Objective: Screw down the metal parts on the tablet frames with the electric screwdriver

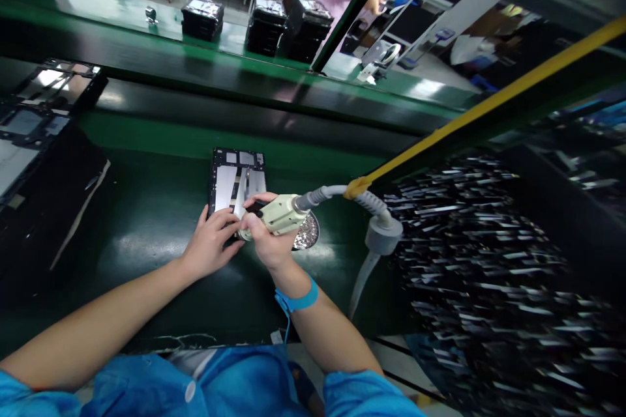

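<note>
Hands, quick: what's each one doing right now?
Left hand: not gripping, fingers resting on the near end of the tablet frame.
Right hand: closed around the electric screwdriver, tip down at the frame.

A pale electric screwdriver (280, 214) is held tilted over a dark tablet frame (237, 177). The frame is laid flat on the green bench (147, 221).

Open green desk (147, 234) lies left of the hands — free passage there. Ahead, the frame (238, 179) blocks; just right, a screw dish (309, 232), the grey hose (376, 234) and yellow bar (489, 104) crowd the way — blurred racks (489, 260) beyond.
</note>
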Tool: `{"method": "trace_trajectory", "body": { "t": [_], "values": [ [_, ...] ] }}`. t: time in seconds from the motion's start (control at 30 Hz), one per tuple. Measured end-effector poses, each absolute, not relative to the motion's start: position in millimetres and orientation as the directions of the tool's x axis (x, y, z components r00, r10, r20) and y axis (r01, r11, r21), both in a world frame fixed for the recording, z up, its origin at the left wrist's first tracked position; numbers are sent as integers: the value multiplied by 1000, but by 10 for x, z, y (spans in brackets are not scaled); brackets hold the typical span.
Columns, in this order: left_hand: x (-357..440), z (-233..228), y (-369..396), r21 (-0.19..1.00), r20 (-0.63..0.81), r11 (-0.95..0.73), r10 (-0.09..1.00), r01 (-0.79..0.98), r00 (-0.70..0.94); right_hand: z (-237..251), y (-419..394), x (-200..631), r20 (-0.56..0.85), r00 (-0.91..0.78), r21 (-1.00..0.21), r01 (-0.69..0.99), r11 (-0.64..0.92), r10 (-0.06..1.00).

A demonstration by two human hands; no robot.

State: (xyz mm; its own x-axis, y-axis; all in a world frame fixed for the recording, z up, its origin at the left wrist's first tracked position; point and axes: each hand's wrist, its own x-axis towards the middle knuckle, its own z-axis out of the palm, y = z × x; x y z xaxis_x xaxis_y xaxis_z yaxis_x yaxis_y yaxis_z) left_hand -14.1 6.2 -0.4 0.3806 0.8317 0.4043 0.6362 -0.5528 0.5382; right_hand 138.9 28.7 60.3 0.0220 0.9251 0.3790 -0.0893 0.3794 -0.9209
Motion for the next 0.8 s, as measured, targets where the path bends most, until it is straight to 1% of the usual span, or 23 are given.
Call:
{"method": "trace_trajectory", "body": {
  "t": [0.23,0.57,0.8],
  "values": [
    [-141,-3,63,542,400,-548,835,637,379,617,292,1380,409,26,-906,-103,410,912],
    [-143,-24,68,535,408,-554,830,638,379,534,291,1380,413,24,-907,-87,413,911],
    [-139,-30,63,535,400,-543,837,647,373,529,293,1388,413,-22,-909,-70,410,911]
  ]
}}
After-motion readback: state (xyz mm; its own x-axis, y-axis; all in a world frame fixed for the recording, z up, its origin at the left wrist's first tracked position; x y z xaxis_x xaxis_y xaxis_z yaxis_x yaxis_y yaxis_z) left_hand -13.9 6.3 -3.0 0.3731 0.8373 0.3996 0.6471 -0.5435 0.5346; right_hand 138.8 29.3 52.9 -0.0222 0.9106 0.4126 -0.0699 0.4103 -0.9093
